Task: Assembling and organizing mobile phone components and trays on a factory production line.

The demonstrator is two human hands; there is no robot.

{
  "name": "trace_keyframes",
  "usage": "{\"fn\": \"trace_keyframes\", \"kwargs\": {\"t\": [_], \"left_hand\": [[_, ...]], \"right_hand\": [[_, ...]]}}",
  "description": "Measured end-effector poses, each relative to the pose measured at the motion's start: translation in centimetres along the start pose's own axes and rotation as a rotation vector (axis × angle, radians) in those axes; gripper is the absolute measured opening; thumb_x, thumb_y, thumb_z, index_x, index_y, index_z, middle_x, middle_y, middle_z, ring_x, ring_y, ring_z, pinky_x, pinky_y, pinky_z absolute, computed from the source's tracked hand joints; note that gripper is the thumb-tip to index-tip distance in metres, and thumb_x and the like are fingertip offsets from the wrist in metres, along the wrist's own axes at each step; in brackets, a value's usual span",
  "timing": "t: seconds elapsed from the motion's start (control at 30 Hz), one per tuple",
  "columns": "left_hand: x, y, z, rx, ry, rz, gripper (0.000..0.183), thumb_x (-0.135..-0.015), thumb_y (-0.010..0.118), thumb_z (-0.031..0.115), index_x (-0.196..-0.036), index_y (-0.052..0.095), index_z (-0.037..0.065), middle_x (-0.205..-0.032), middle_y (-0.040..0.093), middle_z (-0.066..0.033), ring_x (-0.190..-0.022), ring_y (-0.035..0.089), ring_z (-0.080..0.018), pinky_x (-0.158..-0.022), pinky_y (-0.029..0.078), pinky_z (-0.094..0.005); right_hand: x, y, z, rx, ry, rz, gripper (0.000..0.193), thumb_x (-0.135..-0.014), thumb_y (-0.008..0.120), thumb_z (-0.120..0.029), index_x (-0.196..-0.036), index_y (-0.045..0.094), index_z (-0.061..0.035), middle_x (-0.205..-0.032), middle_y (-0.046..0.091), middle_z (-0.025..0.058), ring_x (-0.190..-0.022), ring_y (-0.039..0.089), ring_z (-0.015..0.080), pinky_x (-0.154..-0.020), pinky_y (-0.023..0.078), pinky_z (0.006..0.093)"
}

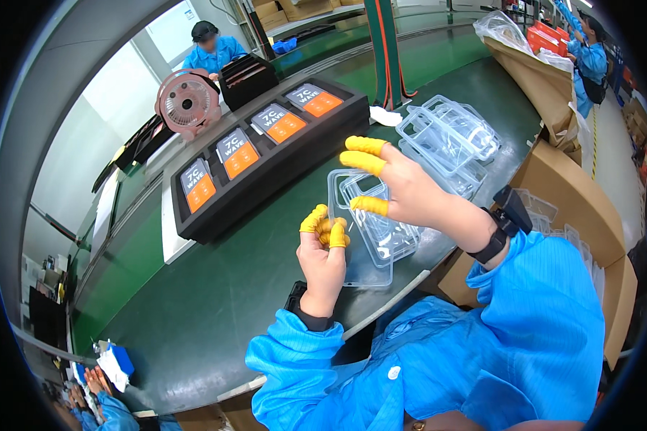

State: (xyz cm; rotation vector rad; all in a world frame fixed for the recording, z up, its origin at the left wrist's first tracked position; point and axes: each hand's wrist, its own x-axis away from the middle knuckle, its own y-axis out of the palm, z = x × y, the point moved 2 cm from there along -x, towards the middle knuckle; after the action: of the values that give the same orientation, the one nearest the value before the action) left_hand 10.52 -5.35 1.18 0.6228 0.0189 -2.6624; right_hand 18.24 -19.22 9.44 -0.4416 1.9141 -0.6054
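Observation:
Yellow finger cots cover several fingertips of both hands. My left hand pinches the left edge of a clear plastic case at the near side of the green table. A second clear plastic piece overlaps this case; whether the two are joined I cannot tell. Just above the case, my right hand has its thumb and fingers spread, with nothing between them. Its thumb tip passes in front of the case's upper part, and contact is unclear. Beyond the right hand lies a pile of clear plastic cases.
A black foam tray holds several orange-and-grey packs. Behind it stand a pink fan and a black slotted holder. At the right, a cardboard box contains more clear cases. Co-workers in blue are at the back, far right and lower left.

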Motion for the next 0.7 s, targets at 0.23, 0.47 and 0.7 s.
{"fn": "trace_keyframes", "kwargs": {"t": [0.23,0.47,0.7], "left_hand": [[0.4,0.0,0.2,-0.046,0.033,0.012,0.029,-0.082,0.05,0.001,-0.11,0.044,0.002,-0.088,0.056,-0.0061,-0.072,0.052,-0.008,-0.06,0.044,-0.0191],[0.3,-0.2,0.2,-0.176,0.151,-0.03,0.024,-0.081,0.048,-0.002,-0.105,0.052,0.0,-0.088,0.059,-0.0073,-0.072,0.054,-0.0092,-0.059,0.045,-0.0199],[0.1,-0.5,1.4,-0.47,0.322,-0.106,0.023,-0.072,0.048,-0.01,-0.091,0.058,-0.001,-0.078,0.059,-0.0093,-0.064,0.056,-0.0134,-0.053,0.045,-0.021]], "right_hand": [[-2.5,0.4,-0.4,0.273,-0.239,-0.356,0.03,-0.065,0.064,-0.013,-0.094,0.058,-0.0081,-0.099,0.051,0.0092,-0.084,0.054,0.0245,-0.071,0.045,0.0328],[-3.0,0.6,0.4,0.197,-0.204,-0.514,0.02,-0.066,0.064,-0.014,-0.085,0.06,-0.0076,-0.085,0.051,0.0076,-0.067,0.056,0.0243,-0.058,0.046,0.0306],[-3.5,1.1,0.7,0.075,-0.204,-0.577,0.015,-0.065,0.064,-0.011,-0.078,0.062,-0.0056,-0.074,0.054,0.0073,-0.065,0.056,0.0251,-0.058,0.046,0.0322]]}}
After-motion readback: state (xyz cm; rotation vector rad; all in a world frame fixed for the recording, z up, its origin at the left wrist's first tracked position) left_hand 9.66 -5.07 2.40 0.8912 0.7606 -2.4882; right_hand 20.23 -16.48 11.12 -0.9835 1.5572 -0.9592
